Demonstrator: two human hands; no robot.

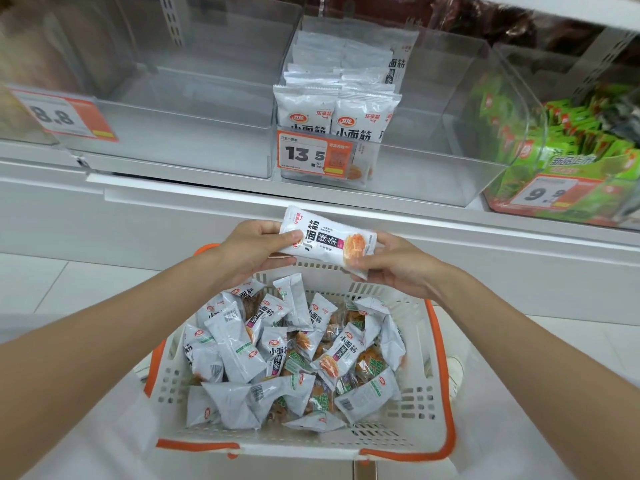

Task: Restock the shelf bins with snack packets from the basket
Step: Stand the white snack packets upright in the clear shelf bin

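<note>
Both hands hold one white snack packet sideways above the basket, just below the shelf edge. My left hand pinches its left end and my right hand grips its right end. Under them stands a white basket with orange rim, filled with several more white packets lying loose. On the shelf straight ahead, a narrow clear bin holds upright rows of the same packets behind a 13.5 price tag.
A wide clear bin with nothing in it sits left of the packet bin, with an 8.8 tag further left. Another clear bin stands to the right, then green packets with a 9.9 tag. White floor tiles surround the basket.
</note>
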